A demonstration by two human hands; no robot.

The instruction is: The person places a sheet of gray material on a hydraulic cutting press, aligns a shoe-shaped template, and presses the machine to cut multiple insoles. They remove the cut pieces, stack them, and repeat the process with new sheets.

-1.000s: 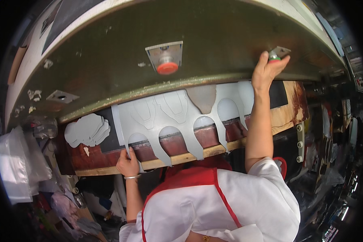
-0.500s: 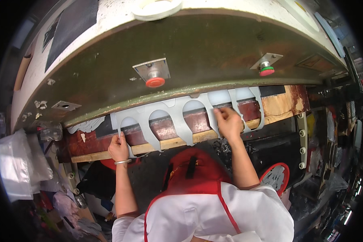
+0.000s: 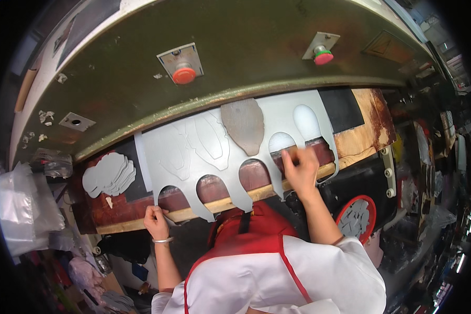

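Note:
A grey sheet (image 3: 193, 149) with foot-shaped holes cut along its near edge lies on the red-brown bed of a press. My left hand (image 3: 155, 221) pinches the sheet's near left corner. My right hand (image 3: 299, 168) grips the sheet's near edge on the right, beside two oval cut marks. A brownish foot-shaped cutting die (image 3: 243, 124) rests on the sheet at its far side, under the dark green press head (image 3: 246, 31).
A stack of cut grey pieces (image 3: 110, 174) lies at the bed's left end. Round red buttons (image 3: 183, 75) (image 3: 323, 56) sit on the press head. A wooden strip (image 3: 230, 201) edges the bed. A red-rimmed bin (image 3: 357, 217) holds cut pieces; plastic bags (image 3: 15, 209) hang left.
My right hand came down from the right-hand button to the sheet's near edge. The press head dropped over the sheet, then lifted, baring the sheet and die again.

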